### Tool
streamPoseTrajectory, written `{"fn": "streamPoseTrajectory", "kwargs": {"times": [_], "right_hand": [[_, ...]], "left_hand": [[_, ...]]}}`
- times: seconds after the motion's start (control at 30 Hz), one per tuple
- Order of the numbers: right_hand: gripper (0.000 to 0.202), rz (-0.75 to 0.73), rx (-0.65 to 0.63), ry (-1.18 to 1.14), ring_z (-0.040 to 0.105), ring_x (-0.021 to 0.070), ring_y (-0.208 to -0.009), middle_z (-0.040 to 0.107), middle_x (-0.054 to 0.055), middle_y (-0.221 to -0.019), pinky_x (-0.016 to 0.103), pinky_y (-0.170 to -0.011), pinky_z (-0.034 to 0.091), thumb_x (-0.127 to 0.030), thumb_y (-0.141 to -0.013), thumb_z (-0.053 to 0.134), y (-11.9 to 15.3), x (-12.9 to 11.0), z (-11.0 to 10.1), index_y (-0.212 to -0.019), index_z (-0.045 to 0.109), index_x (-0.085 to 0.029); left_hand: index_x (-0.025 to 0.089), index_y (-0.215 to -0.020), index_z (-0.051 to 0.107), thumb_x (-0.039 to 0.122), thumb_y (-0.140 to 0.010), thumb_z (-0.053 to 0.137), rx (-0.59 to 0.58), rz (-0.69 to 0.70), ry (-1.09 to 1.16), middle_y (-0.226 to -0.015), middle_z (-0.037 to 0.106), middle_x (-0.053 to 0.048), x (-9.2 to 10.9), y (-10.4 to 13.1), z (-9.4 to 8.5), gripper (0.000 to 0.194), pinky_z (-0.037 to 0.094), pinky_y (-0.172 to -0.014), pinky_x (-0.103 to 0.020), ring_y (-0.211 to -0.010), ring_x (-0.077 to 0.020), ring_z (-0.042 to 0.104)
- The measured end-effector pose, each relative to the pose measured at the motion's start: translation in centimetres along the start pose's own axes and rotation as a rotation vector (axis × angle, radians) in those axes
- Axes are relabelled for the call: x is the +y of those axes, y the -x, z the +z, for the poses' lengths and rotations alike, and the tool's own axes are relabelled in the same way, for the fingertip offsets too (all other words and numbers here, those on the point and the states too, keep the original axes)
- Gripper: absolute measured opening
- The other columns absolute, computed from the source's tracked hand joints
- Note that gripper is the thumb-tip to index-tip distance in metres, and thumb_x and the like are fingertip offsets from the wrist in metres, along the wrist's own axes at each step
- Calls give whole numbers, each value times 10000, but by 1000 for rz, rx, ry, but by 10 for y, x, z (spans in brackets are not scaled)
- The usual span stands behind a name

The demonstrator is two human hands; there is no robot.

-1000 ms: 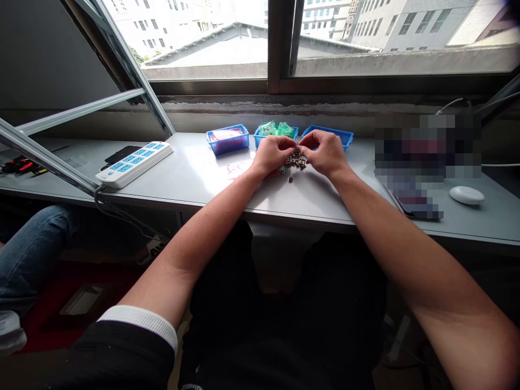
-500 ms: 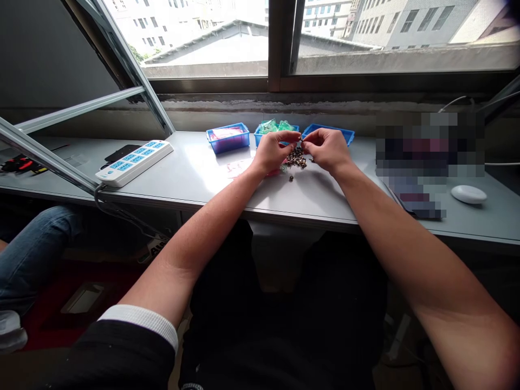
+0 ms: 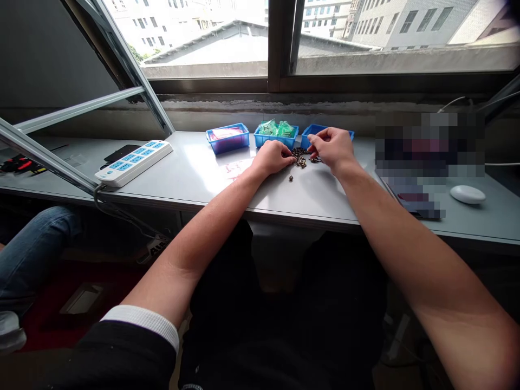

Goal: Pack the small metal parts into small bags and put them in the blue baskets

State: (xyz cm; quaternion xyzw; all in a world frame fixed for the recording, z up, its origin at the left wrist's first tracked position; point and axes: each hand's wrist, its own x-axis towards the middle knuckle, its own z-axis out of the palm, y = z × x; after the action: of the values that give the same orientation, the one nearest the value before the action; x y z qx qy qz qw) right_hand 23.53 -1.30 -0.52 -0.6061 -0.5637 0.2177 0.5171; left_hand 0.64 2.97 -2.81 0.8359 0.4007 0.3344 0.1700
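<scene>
A small heap of bronze-coloured metal pieces (image 3: pixel 300 161) lies on the grey table, too small to name exactly. One loose metal piece (image 3: pixel 291 179) rests in front of it. My left hand (image 3: pixel 273 157) is low at the heap's left edge, its fingers curled and closed at the pieces. Whatever its fingertips hold is hidden. My right hand (image 3: pixel 335 146) is raised at the heap's right, in front of the right blue tray (image 3: pixel 350 134). Thumb and fingers are pinched together, and I cannot make out what is between them.
Behind the heap stand a blue tray with green packets (image 3: pixel 278 130) and a blue tray with pink packets (image 3: pixel 228 136). A thin pinkish sheet (image 3: pixel 235 170) lies left. A power strip (image 3: pixel 135 162) is farther left, a white mouse (image 3: pixel 468 194) at right. Someone's jeans-clad leg (image 3: pixel 38 249) shows lower left.
My hands, earlier together above the heap, have moved apart. The left has come down to the heap's left edge; the right has shifted slightly right.
</scene>
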Motion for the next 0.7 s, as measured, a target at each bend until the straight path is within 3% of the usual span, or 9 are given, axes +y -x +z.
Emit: {"fn": "streamPoseTrajectory", "kwargs": {"times": [0.13,0.27,0.43,0.57,0.7], "right_hand": [[312,-144,-44,117,889,347,-780,906,91,-912,563,-805,772,-252,-1088,931,12,-6,4,-878,711,-323],[314,-262,-45,280,914,385,-956,921,108,-962,579,-970,751,-211,-1062,903,19,-9,2,-837,714,-318],[167,-266,-146,334,934,392,-1070,974,98,-1077,529,-1035,728,-115,-975,908,20,-9,-1,-944,918,-279],[292,-254,-261,380,937,373,-1066,997,91,-1125,489,-1053,715,-39,-914,866,20,-9,-3,-1064,1018,-238],[429,-291,-299,408,943,350,-1088,1003,76,-1139,440,-1045,714,20,-899,804,21,-12,-6,-1168,1043,-214]], "left_hand": [[279,-1067,1056,264,-987,937,-1,7,19,-1152,1003,-124,-4,-3,1,145,707,-1097,-473,-1061,-340,906],[284,-1173,1063,299,-966,964,-1,50,4,-1260,1002,-130,-5,-3,1,230,694,-1146,-466,-1193,-359,918],[325,-1155,1068,286,-958,963,-34,64,15,-1255,1002,-88,-4,-3,1,227,684,-1125,-407,-1160,-318,915],[306,-1167,1072,228,-964,938,-18,58,28,-1238,1007,-93,-4,-3,2,255,691,-1134,-428,-1170,-344,927],[271,-1191,1069,169,-991,881,-20,49,-1,-1250,1011,-96,0,-1,2,292,705,-1148,-429,-1194,-339,942]]}}
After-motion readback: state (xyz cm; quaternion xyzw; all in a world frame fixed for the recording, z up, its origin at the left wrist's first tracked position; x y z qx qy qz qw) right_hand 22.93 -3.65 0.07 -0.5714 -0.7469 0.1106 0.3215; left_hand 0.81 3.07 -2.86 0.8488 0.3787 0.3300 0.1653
